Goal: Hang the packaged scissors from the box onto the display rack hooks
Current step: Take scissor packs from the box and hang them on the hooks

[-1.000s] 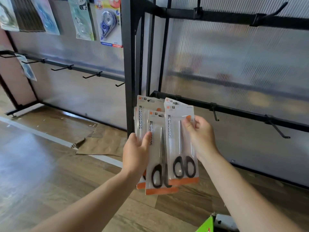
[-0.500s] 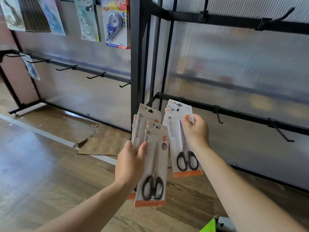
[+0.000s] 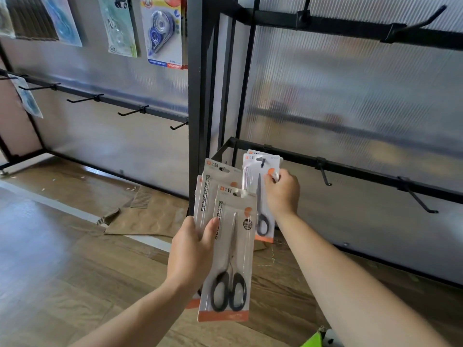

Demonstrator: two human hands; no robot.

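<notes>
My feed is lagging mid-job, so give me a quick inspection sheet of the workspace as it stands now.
Surface: wood-look floor; no table in view.
Job's things: stack of scissors packs, fanned, in the left hand; single scissors pack held up with its hang hole at a hook on the lower rail; cannot tell if it is fully on.
Clutter: flattened cardboard on the floor; green object at the bottom edge.
Hands: left hand grips the stack; right hand pinches the single pack near its top.
Cables: nothing seen.
Surroundings: black display rack, translucent panel behind it, correction tape packs hanging at the upper left.
</notes>
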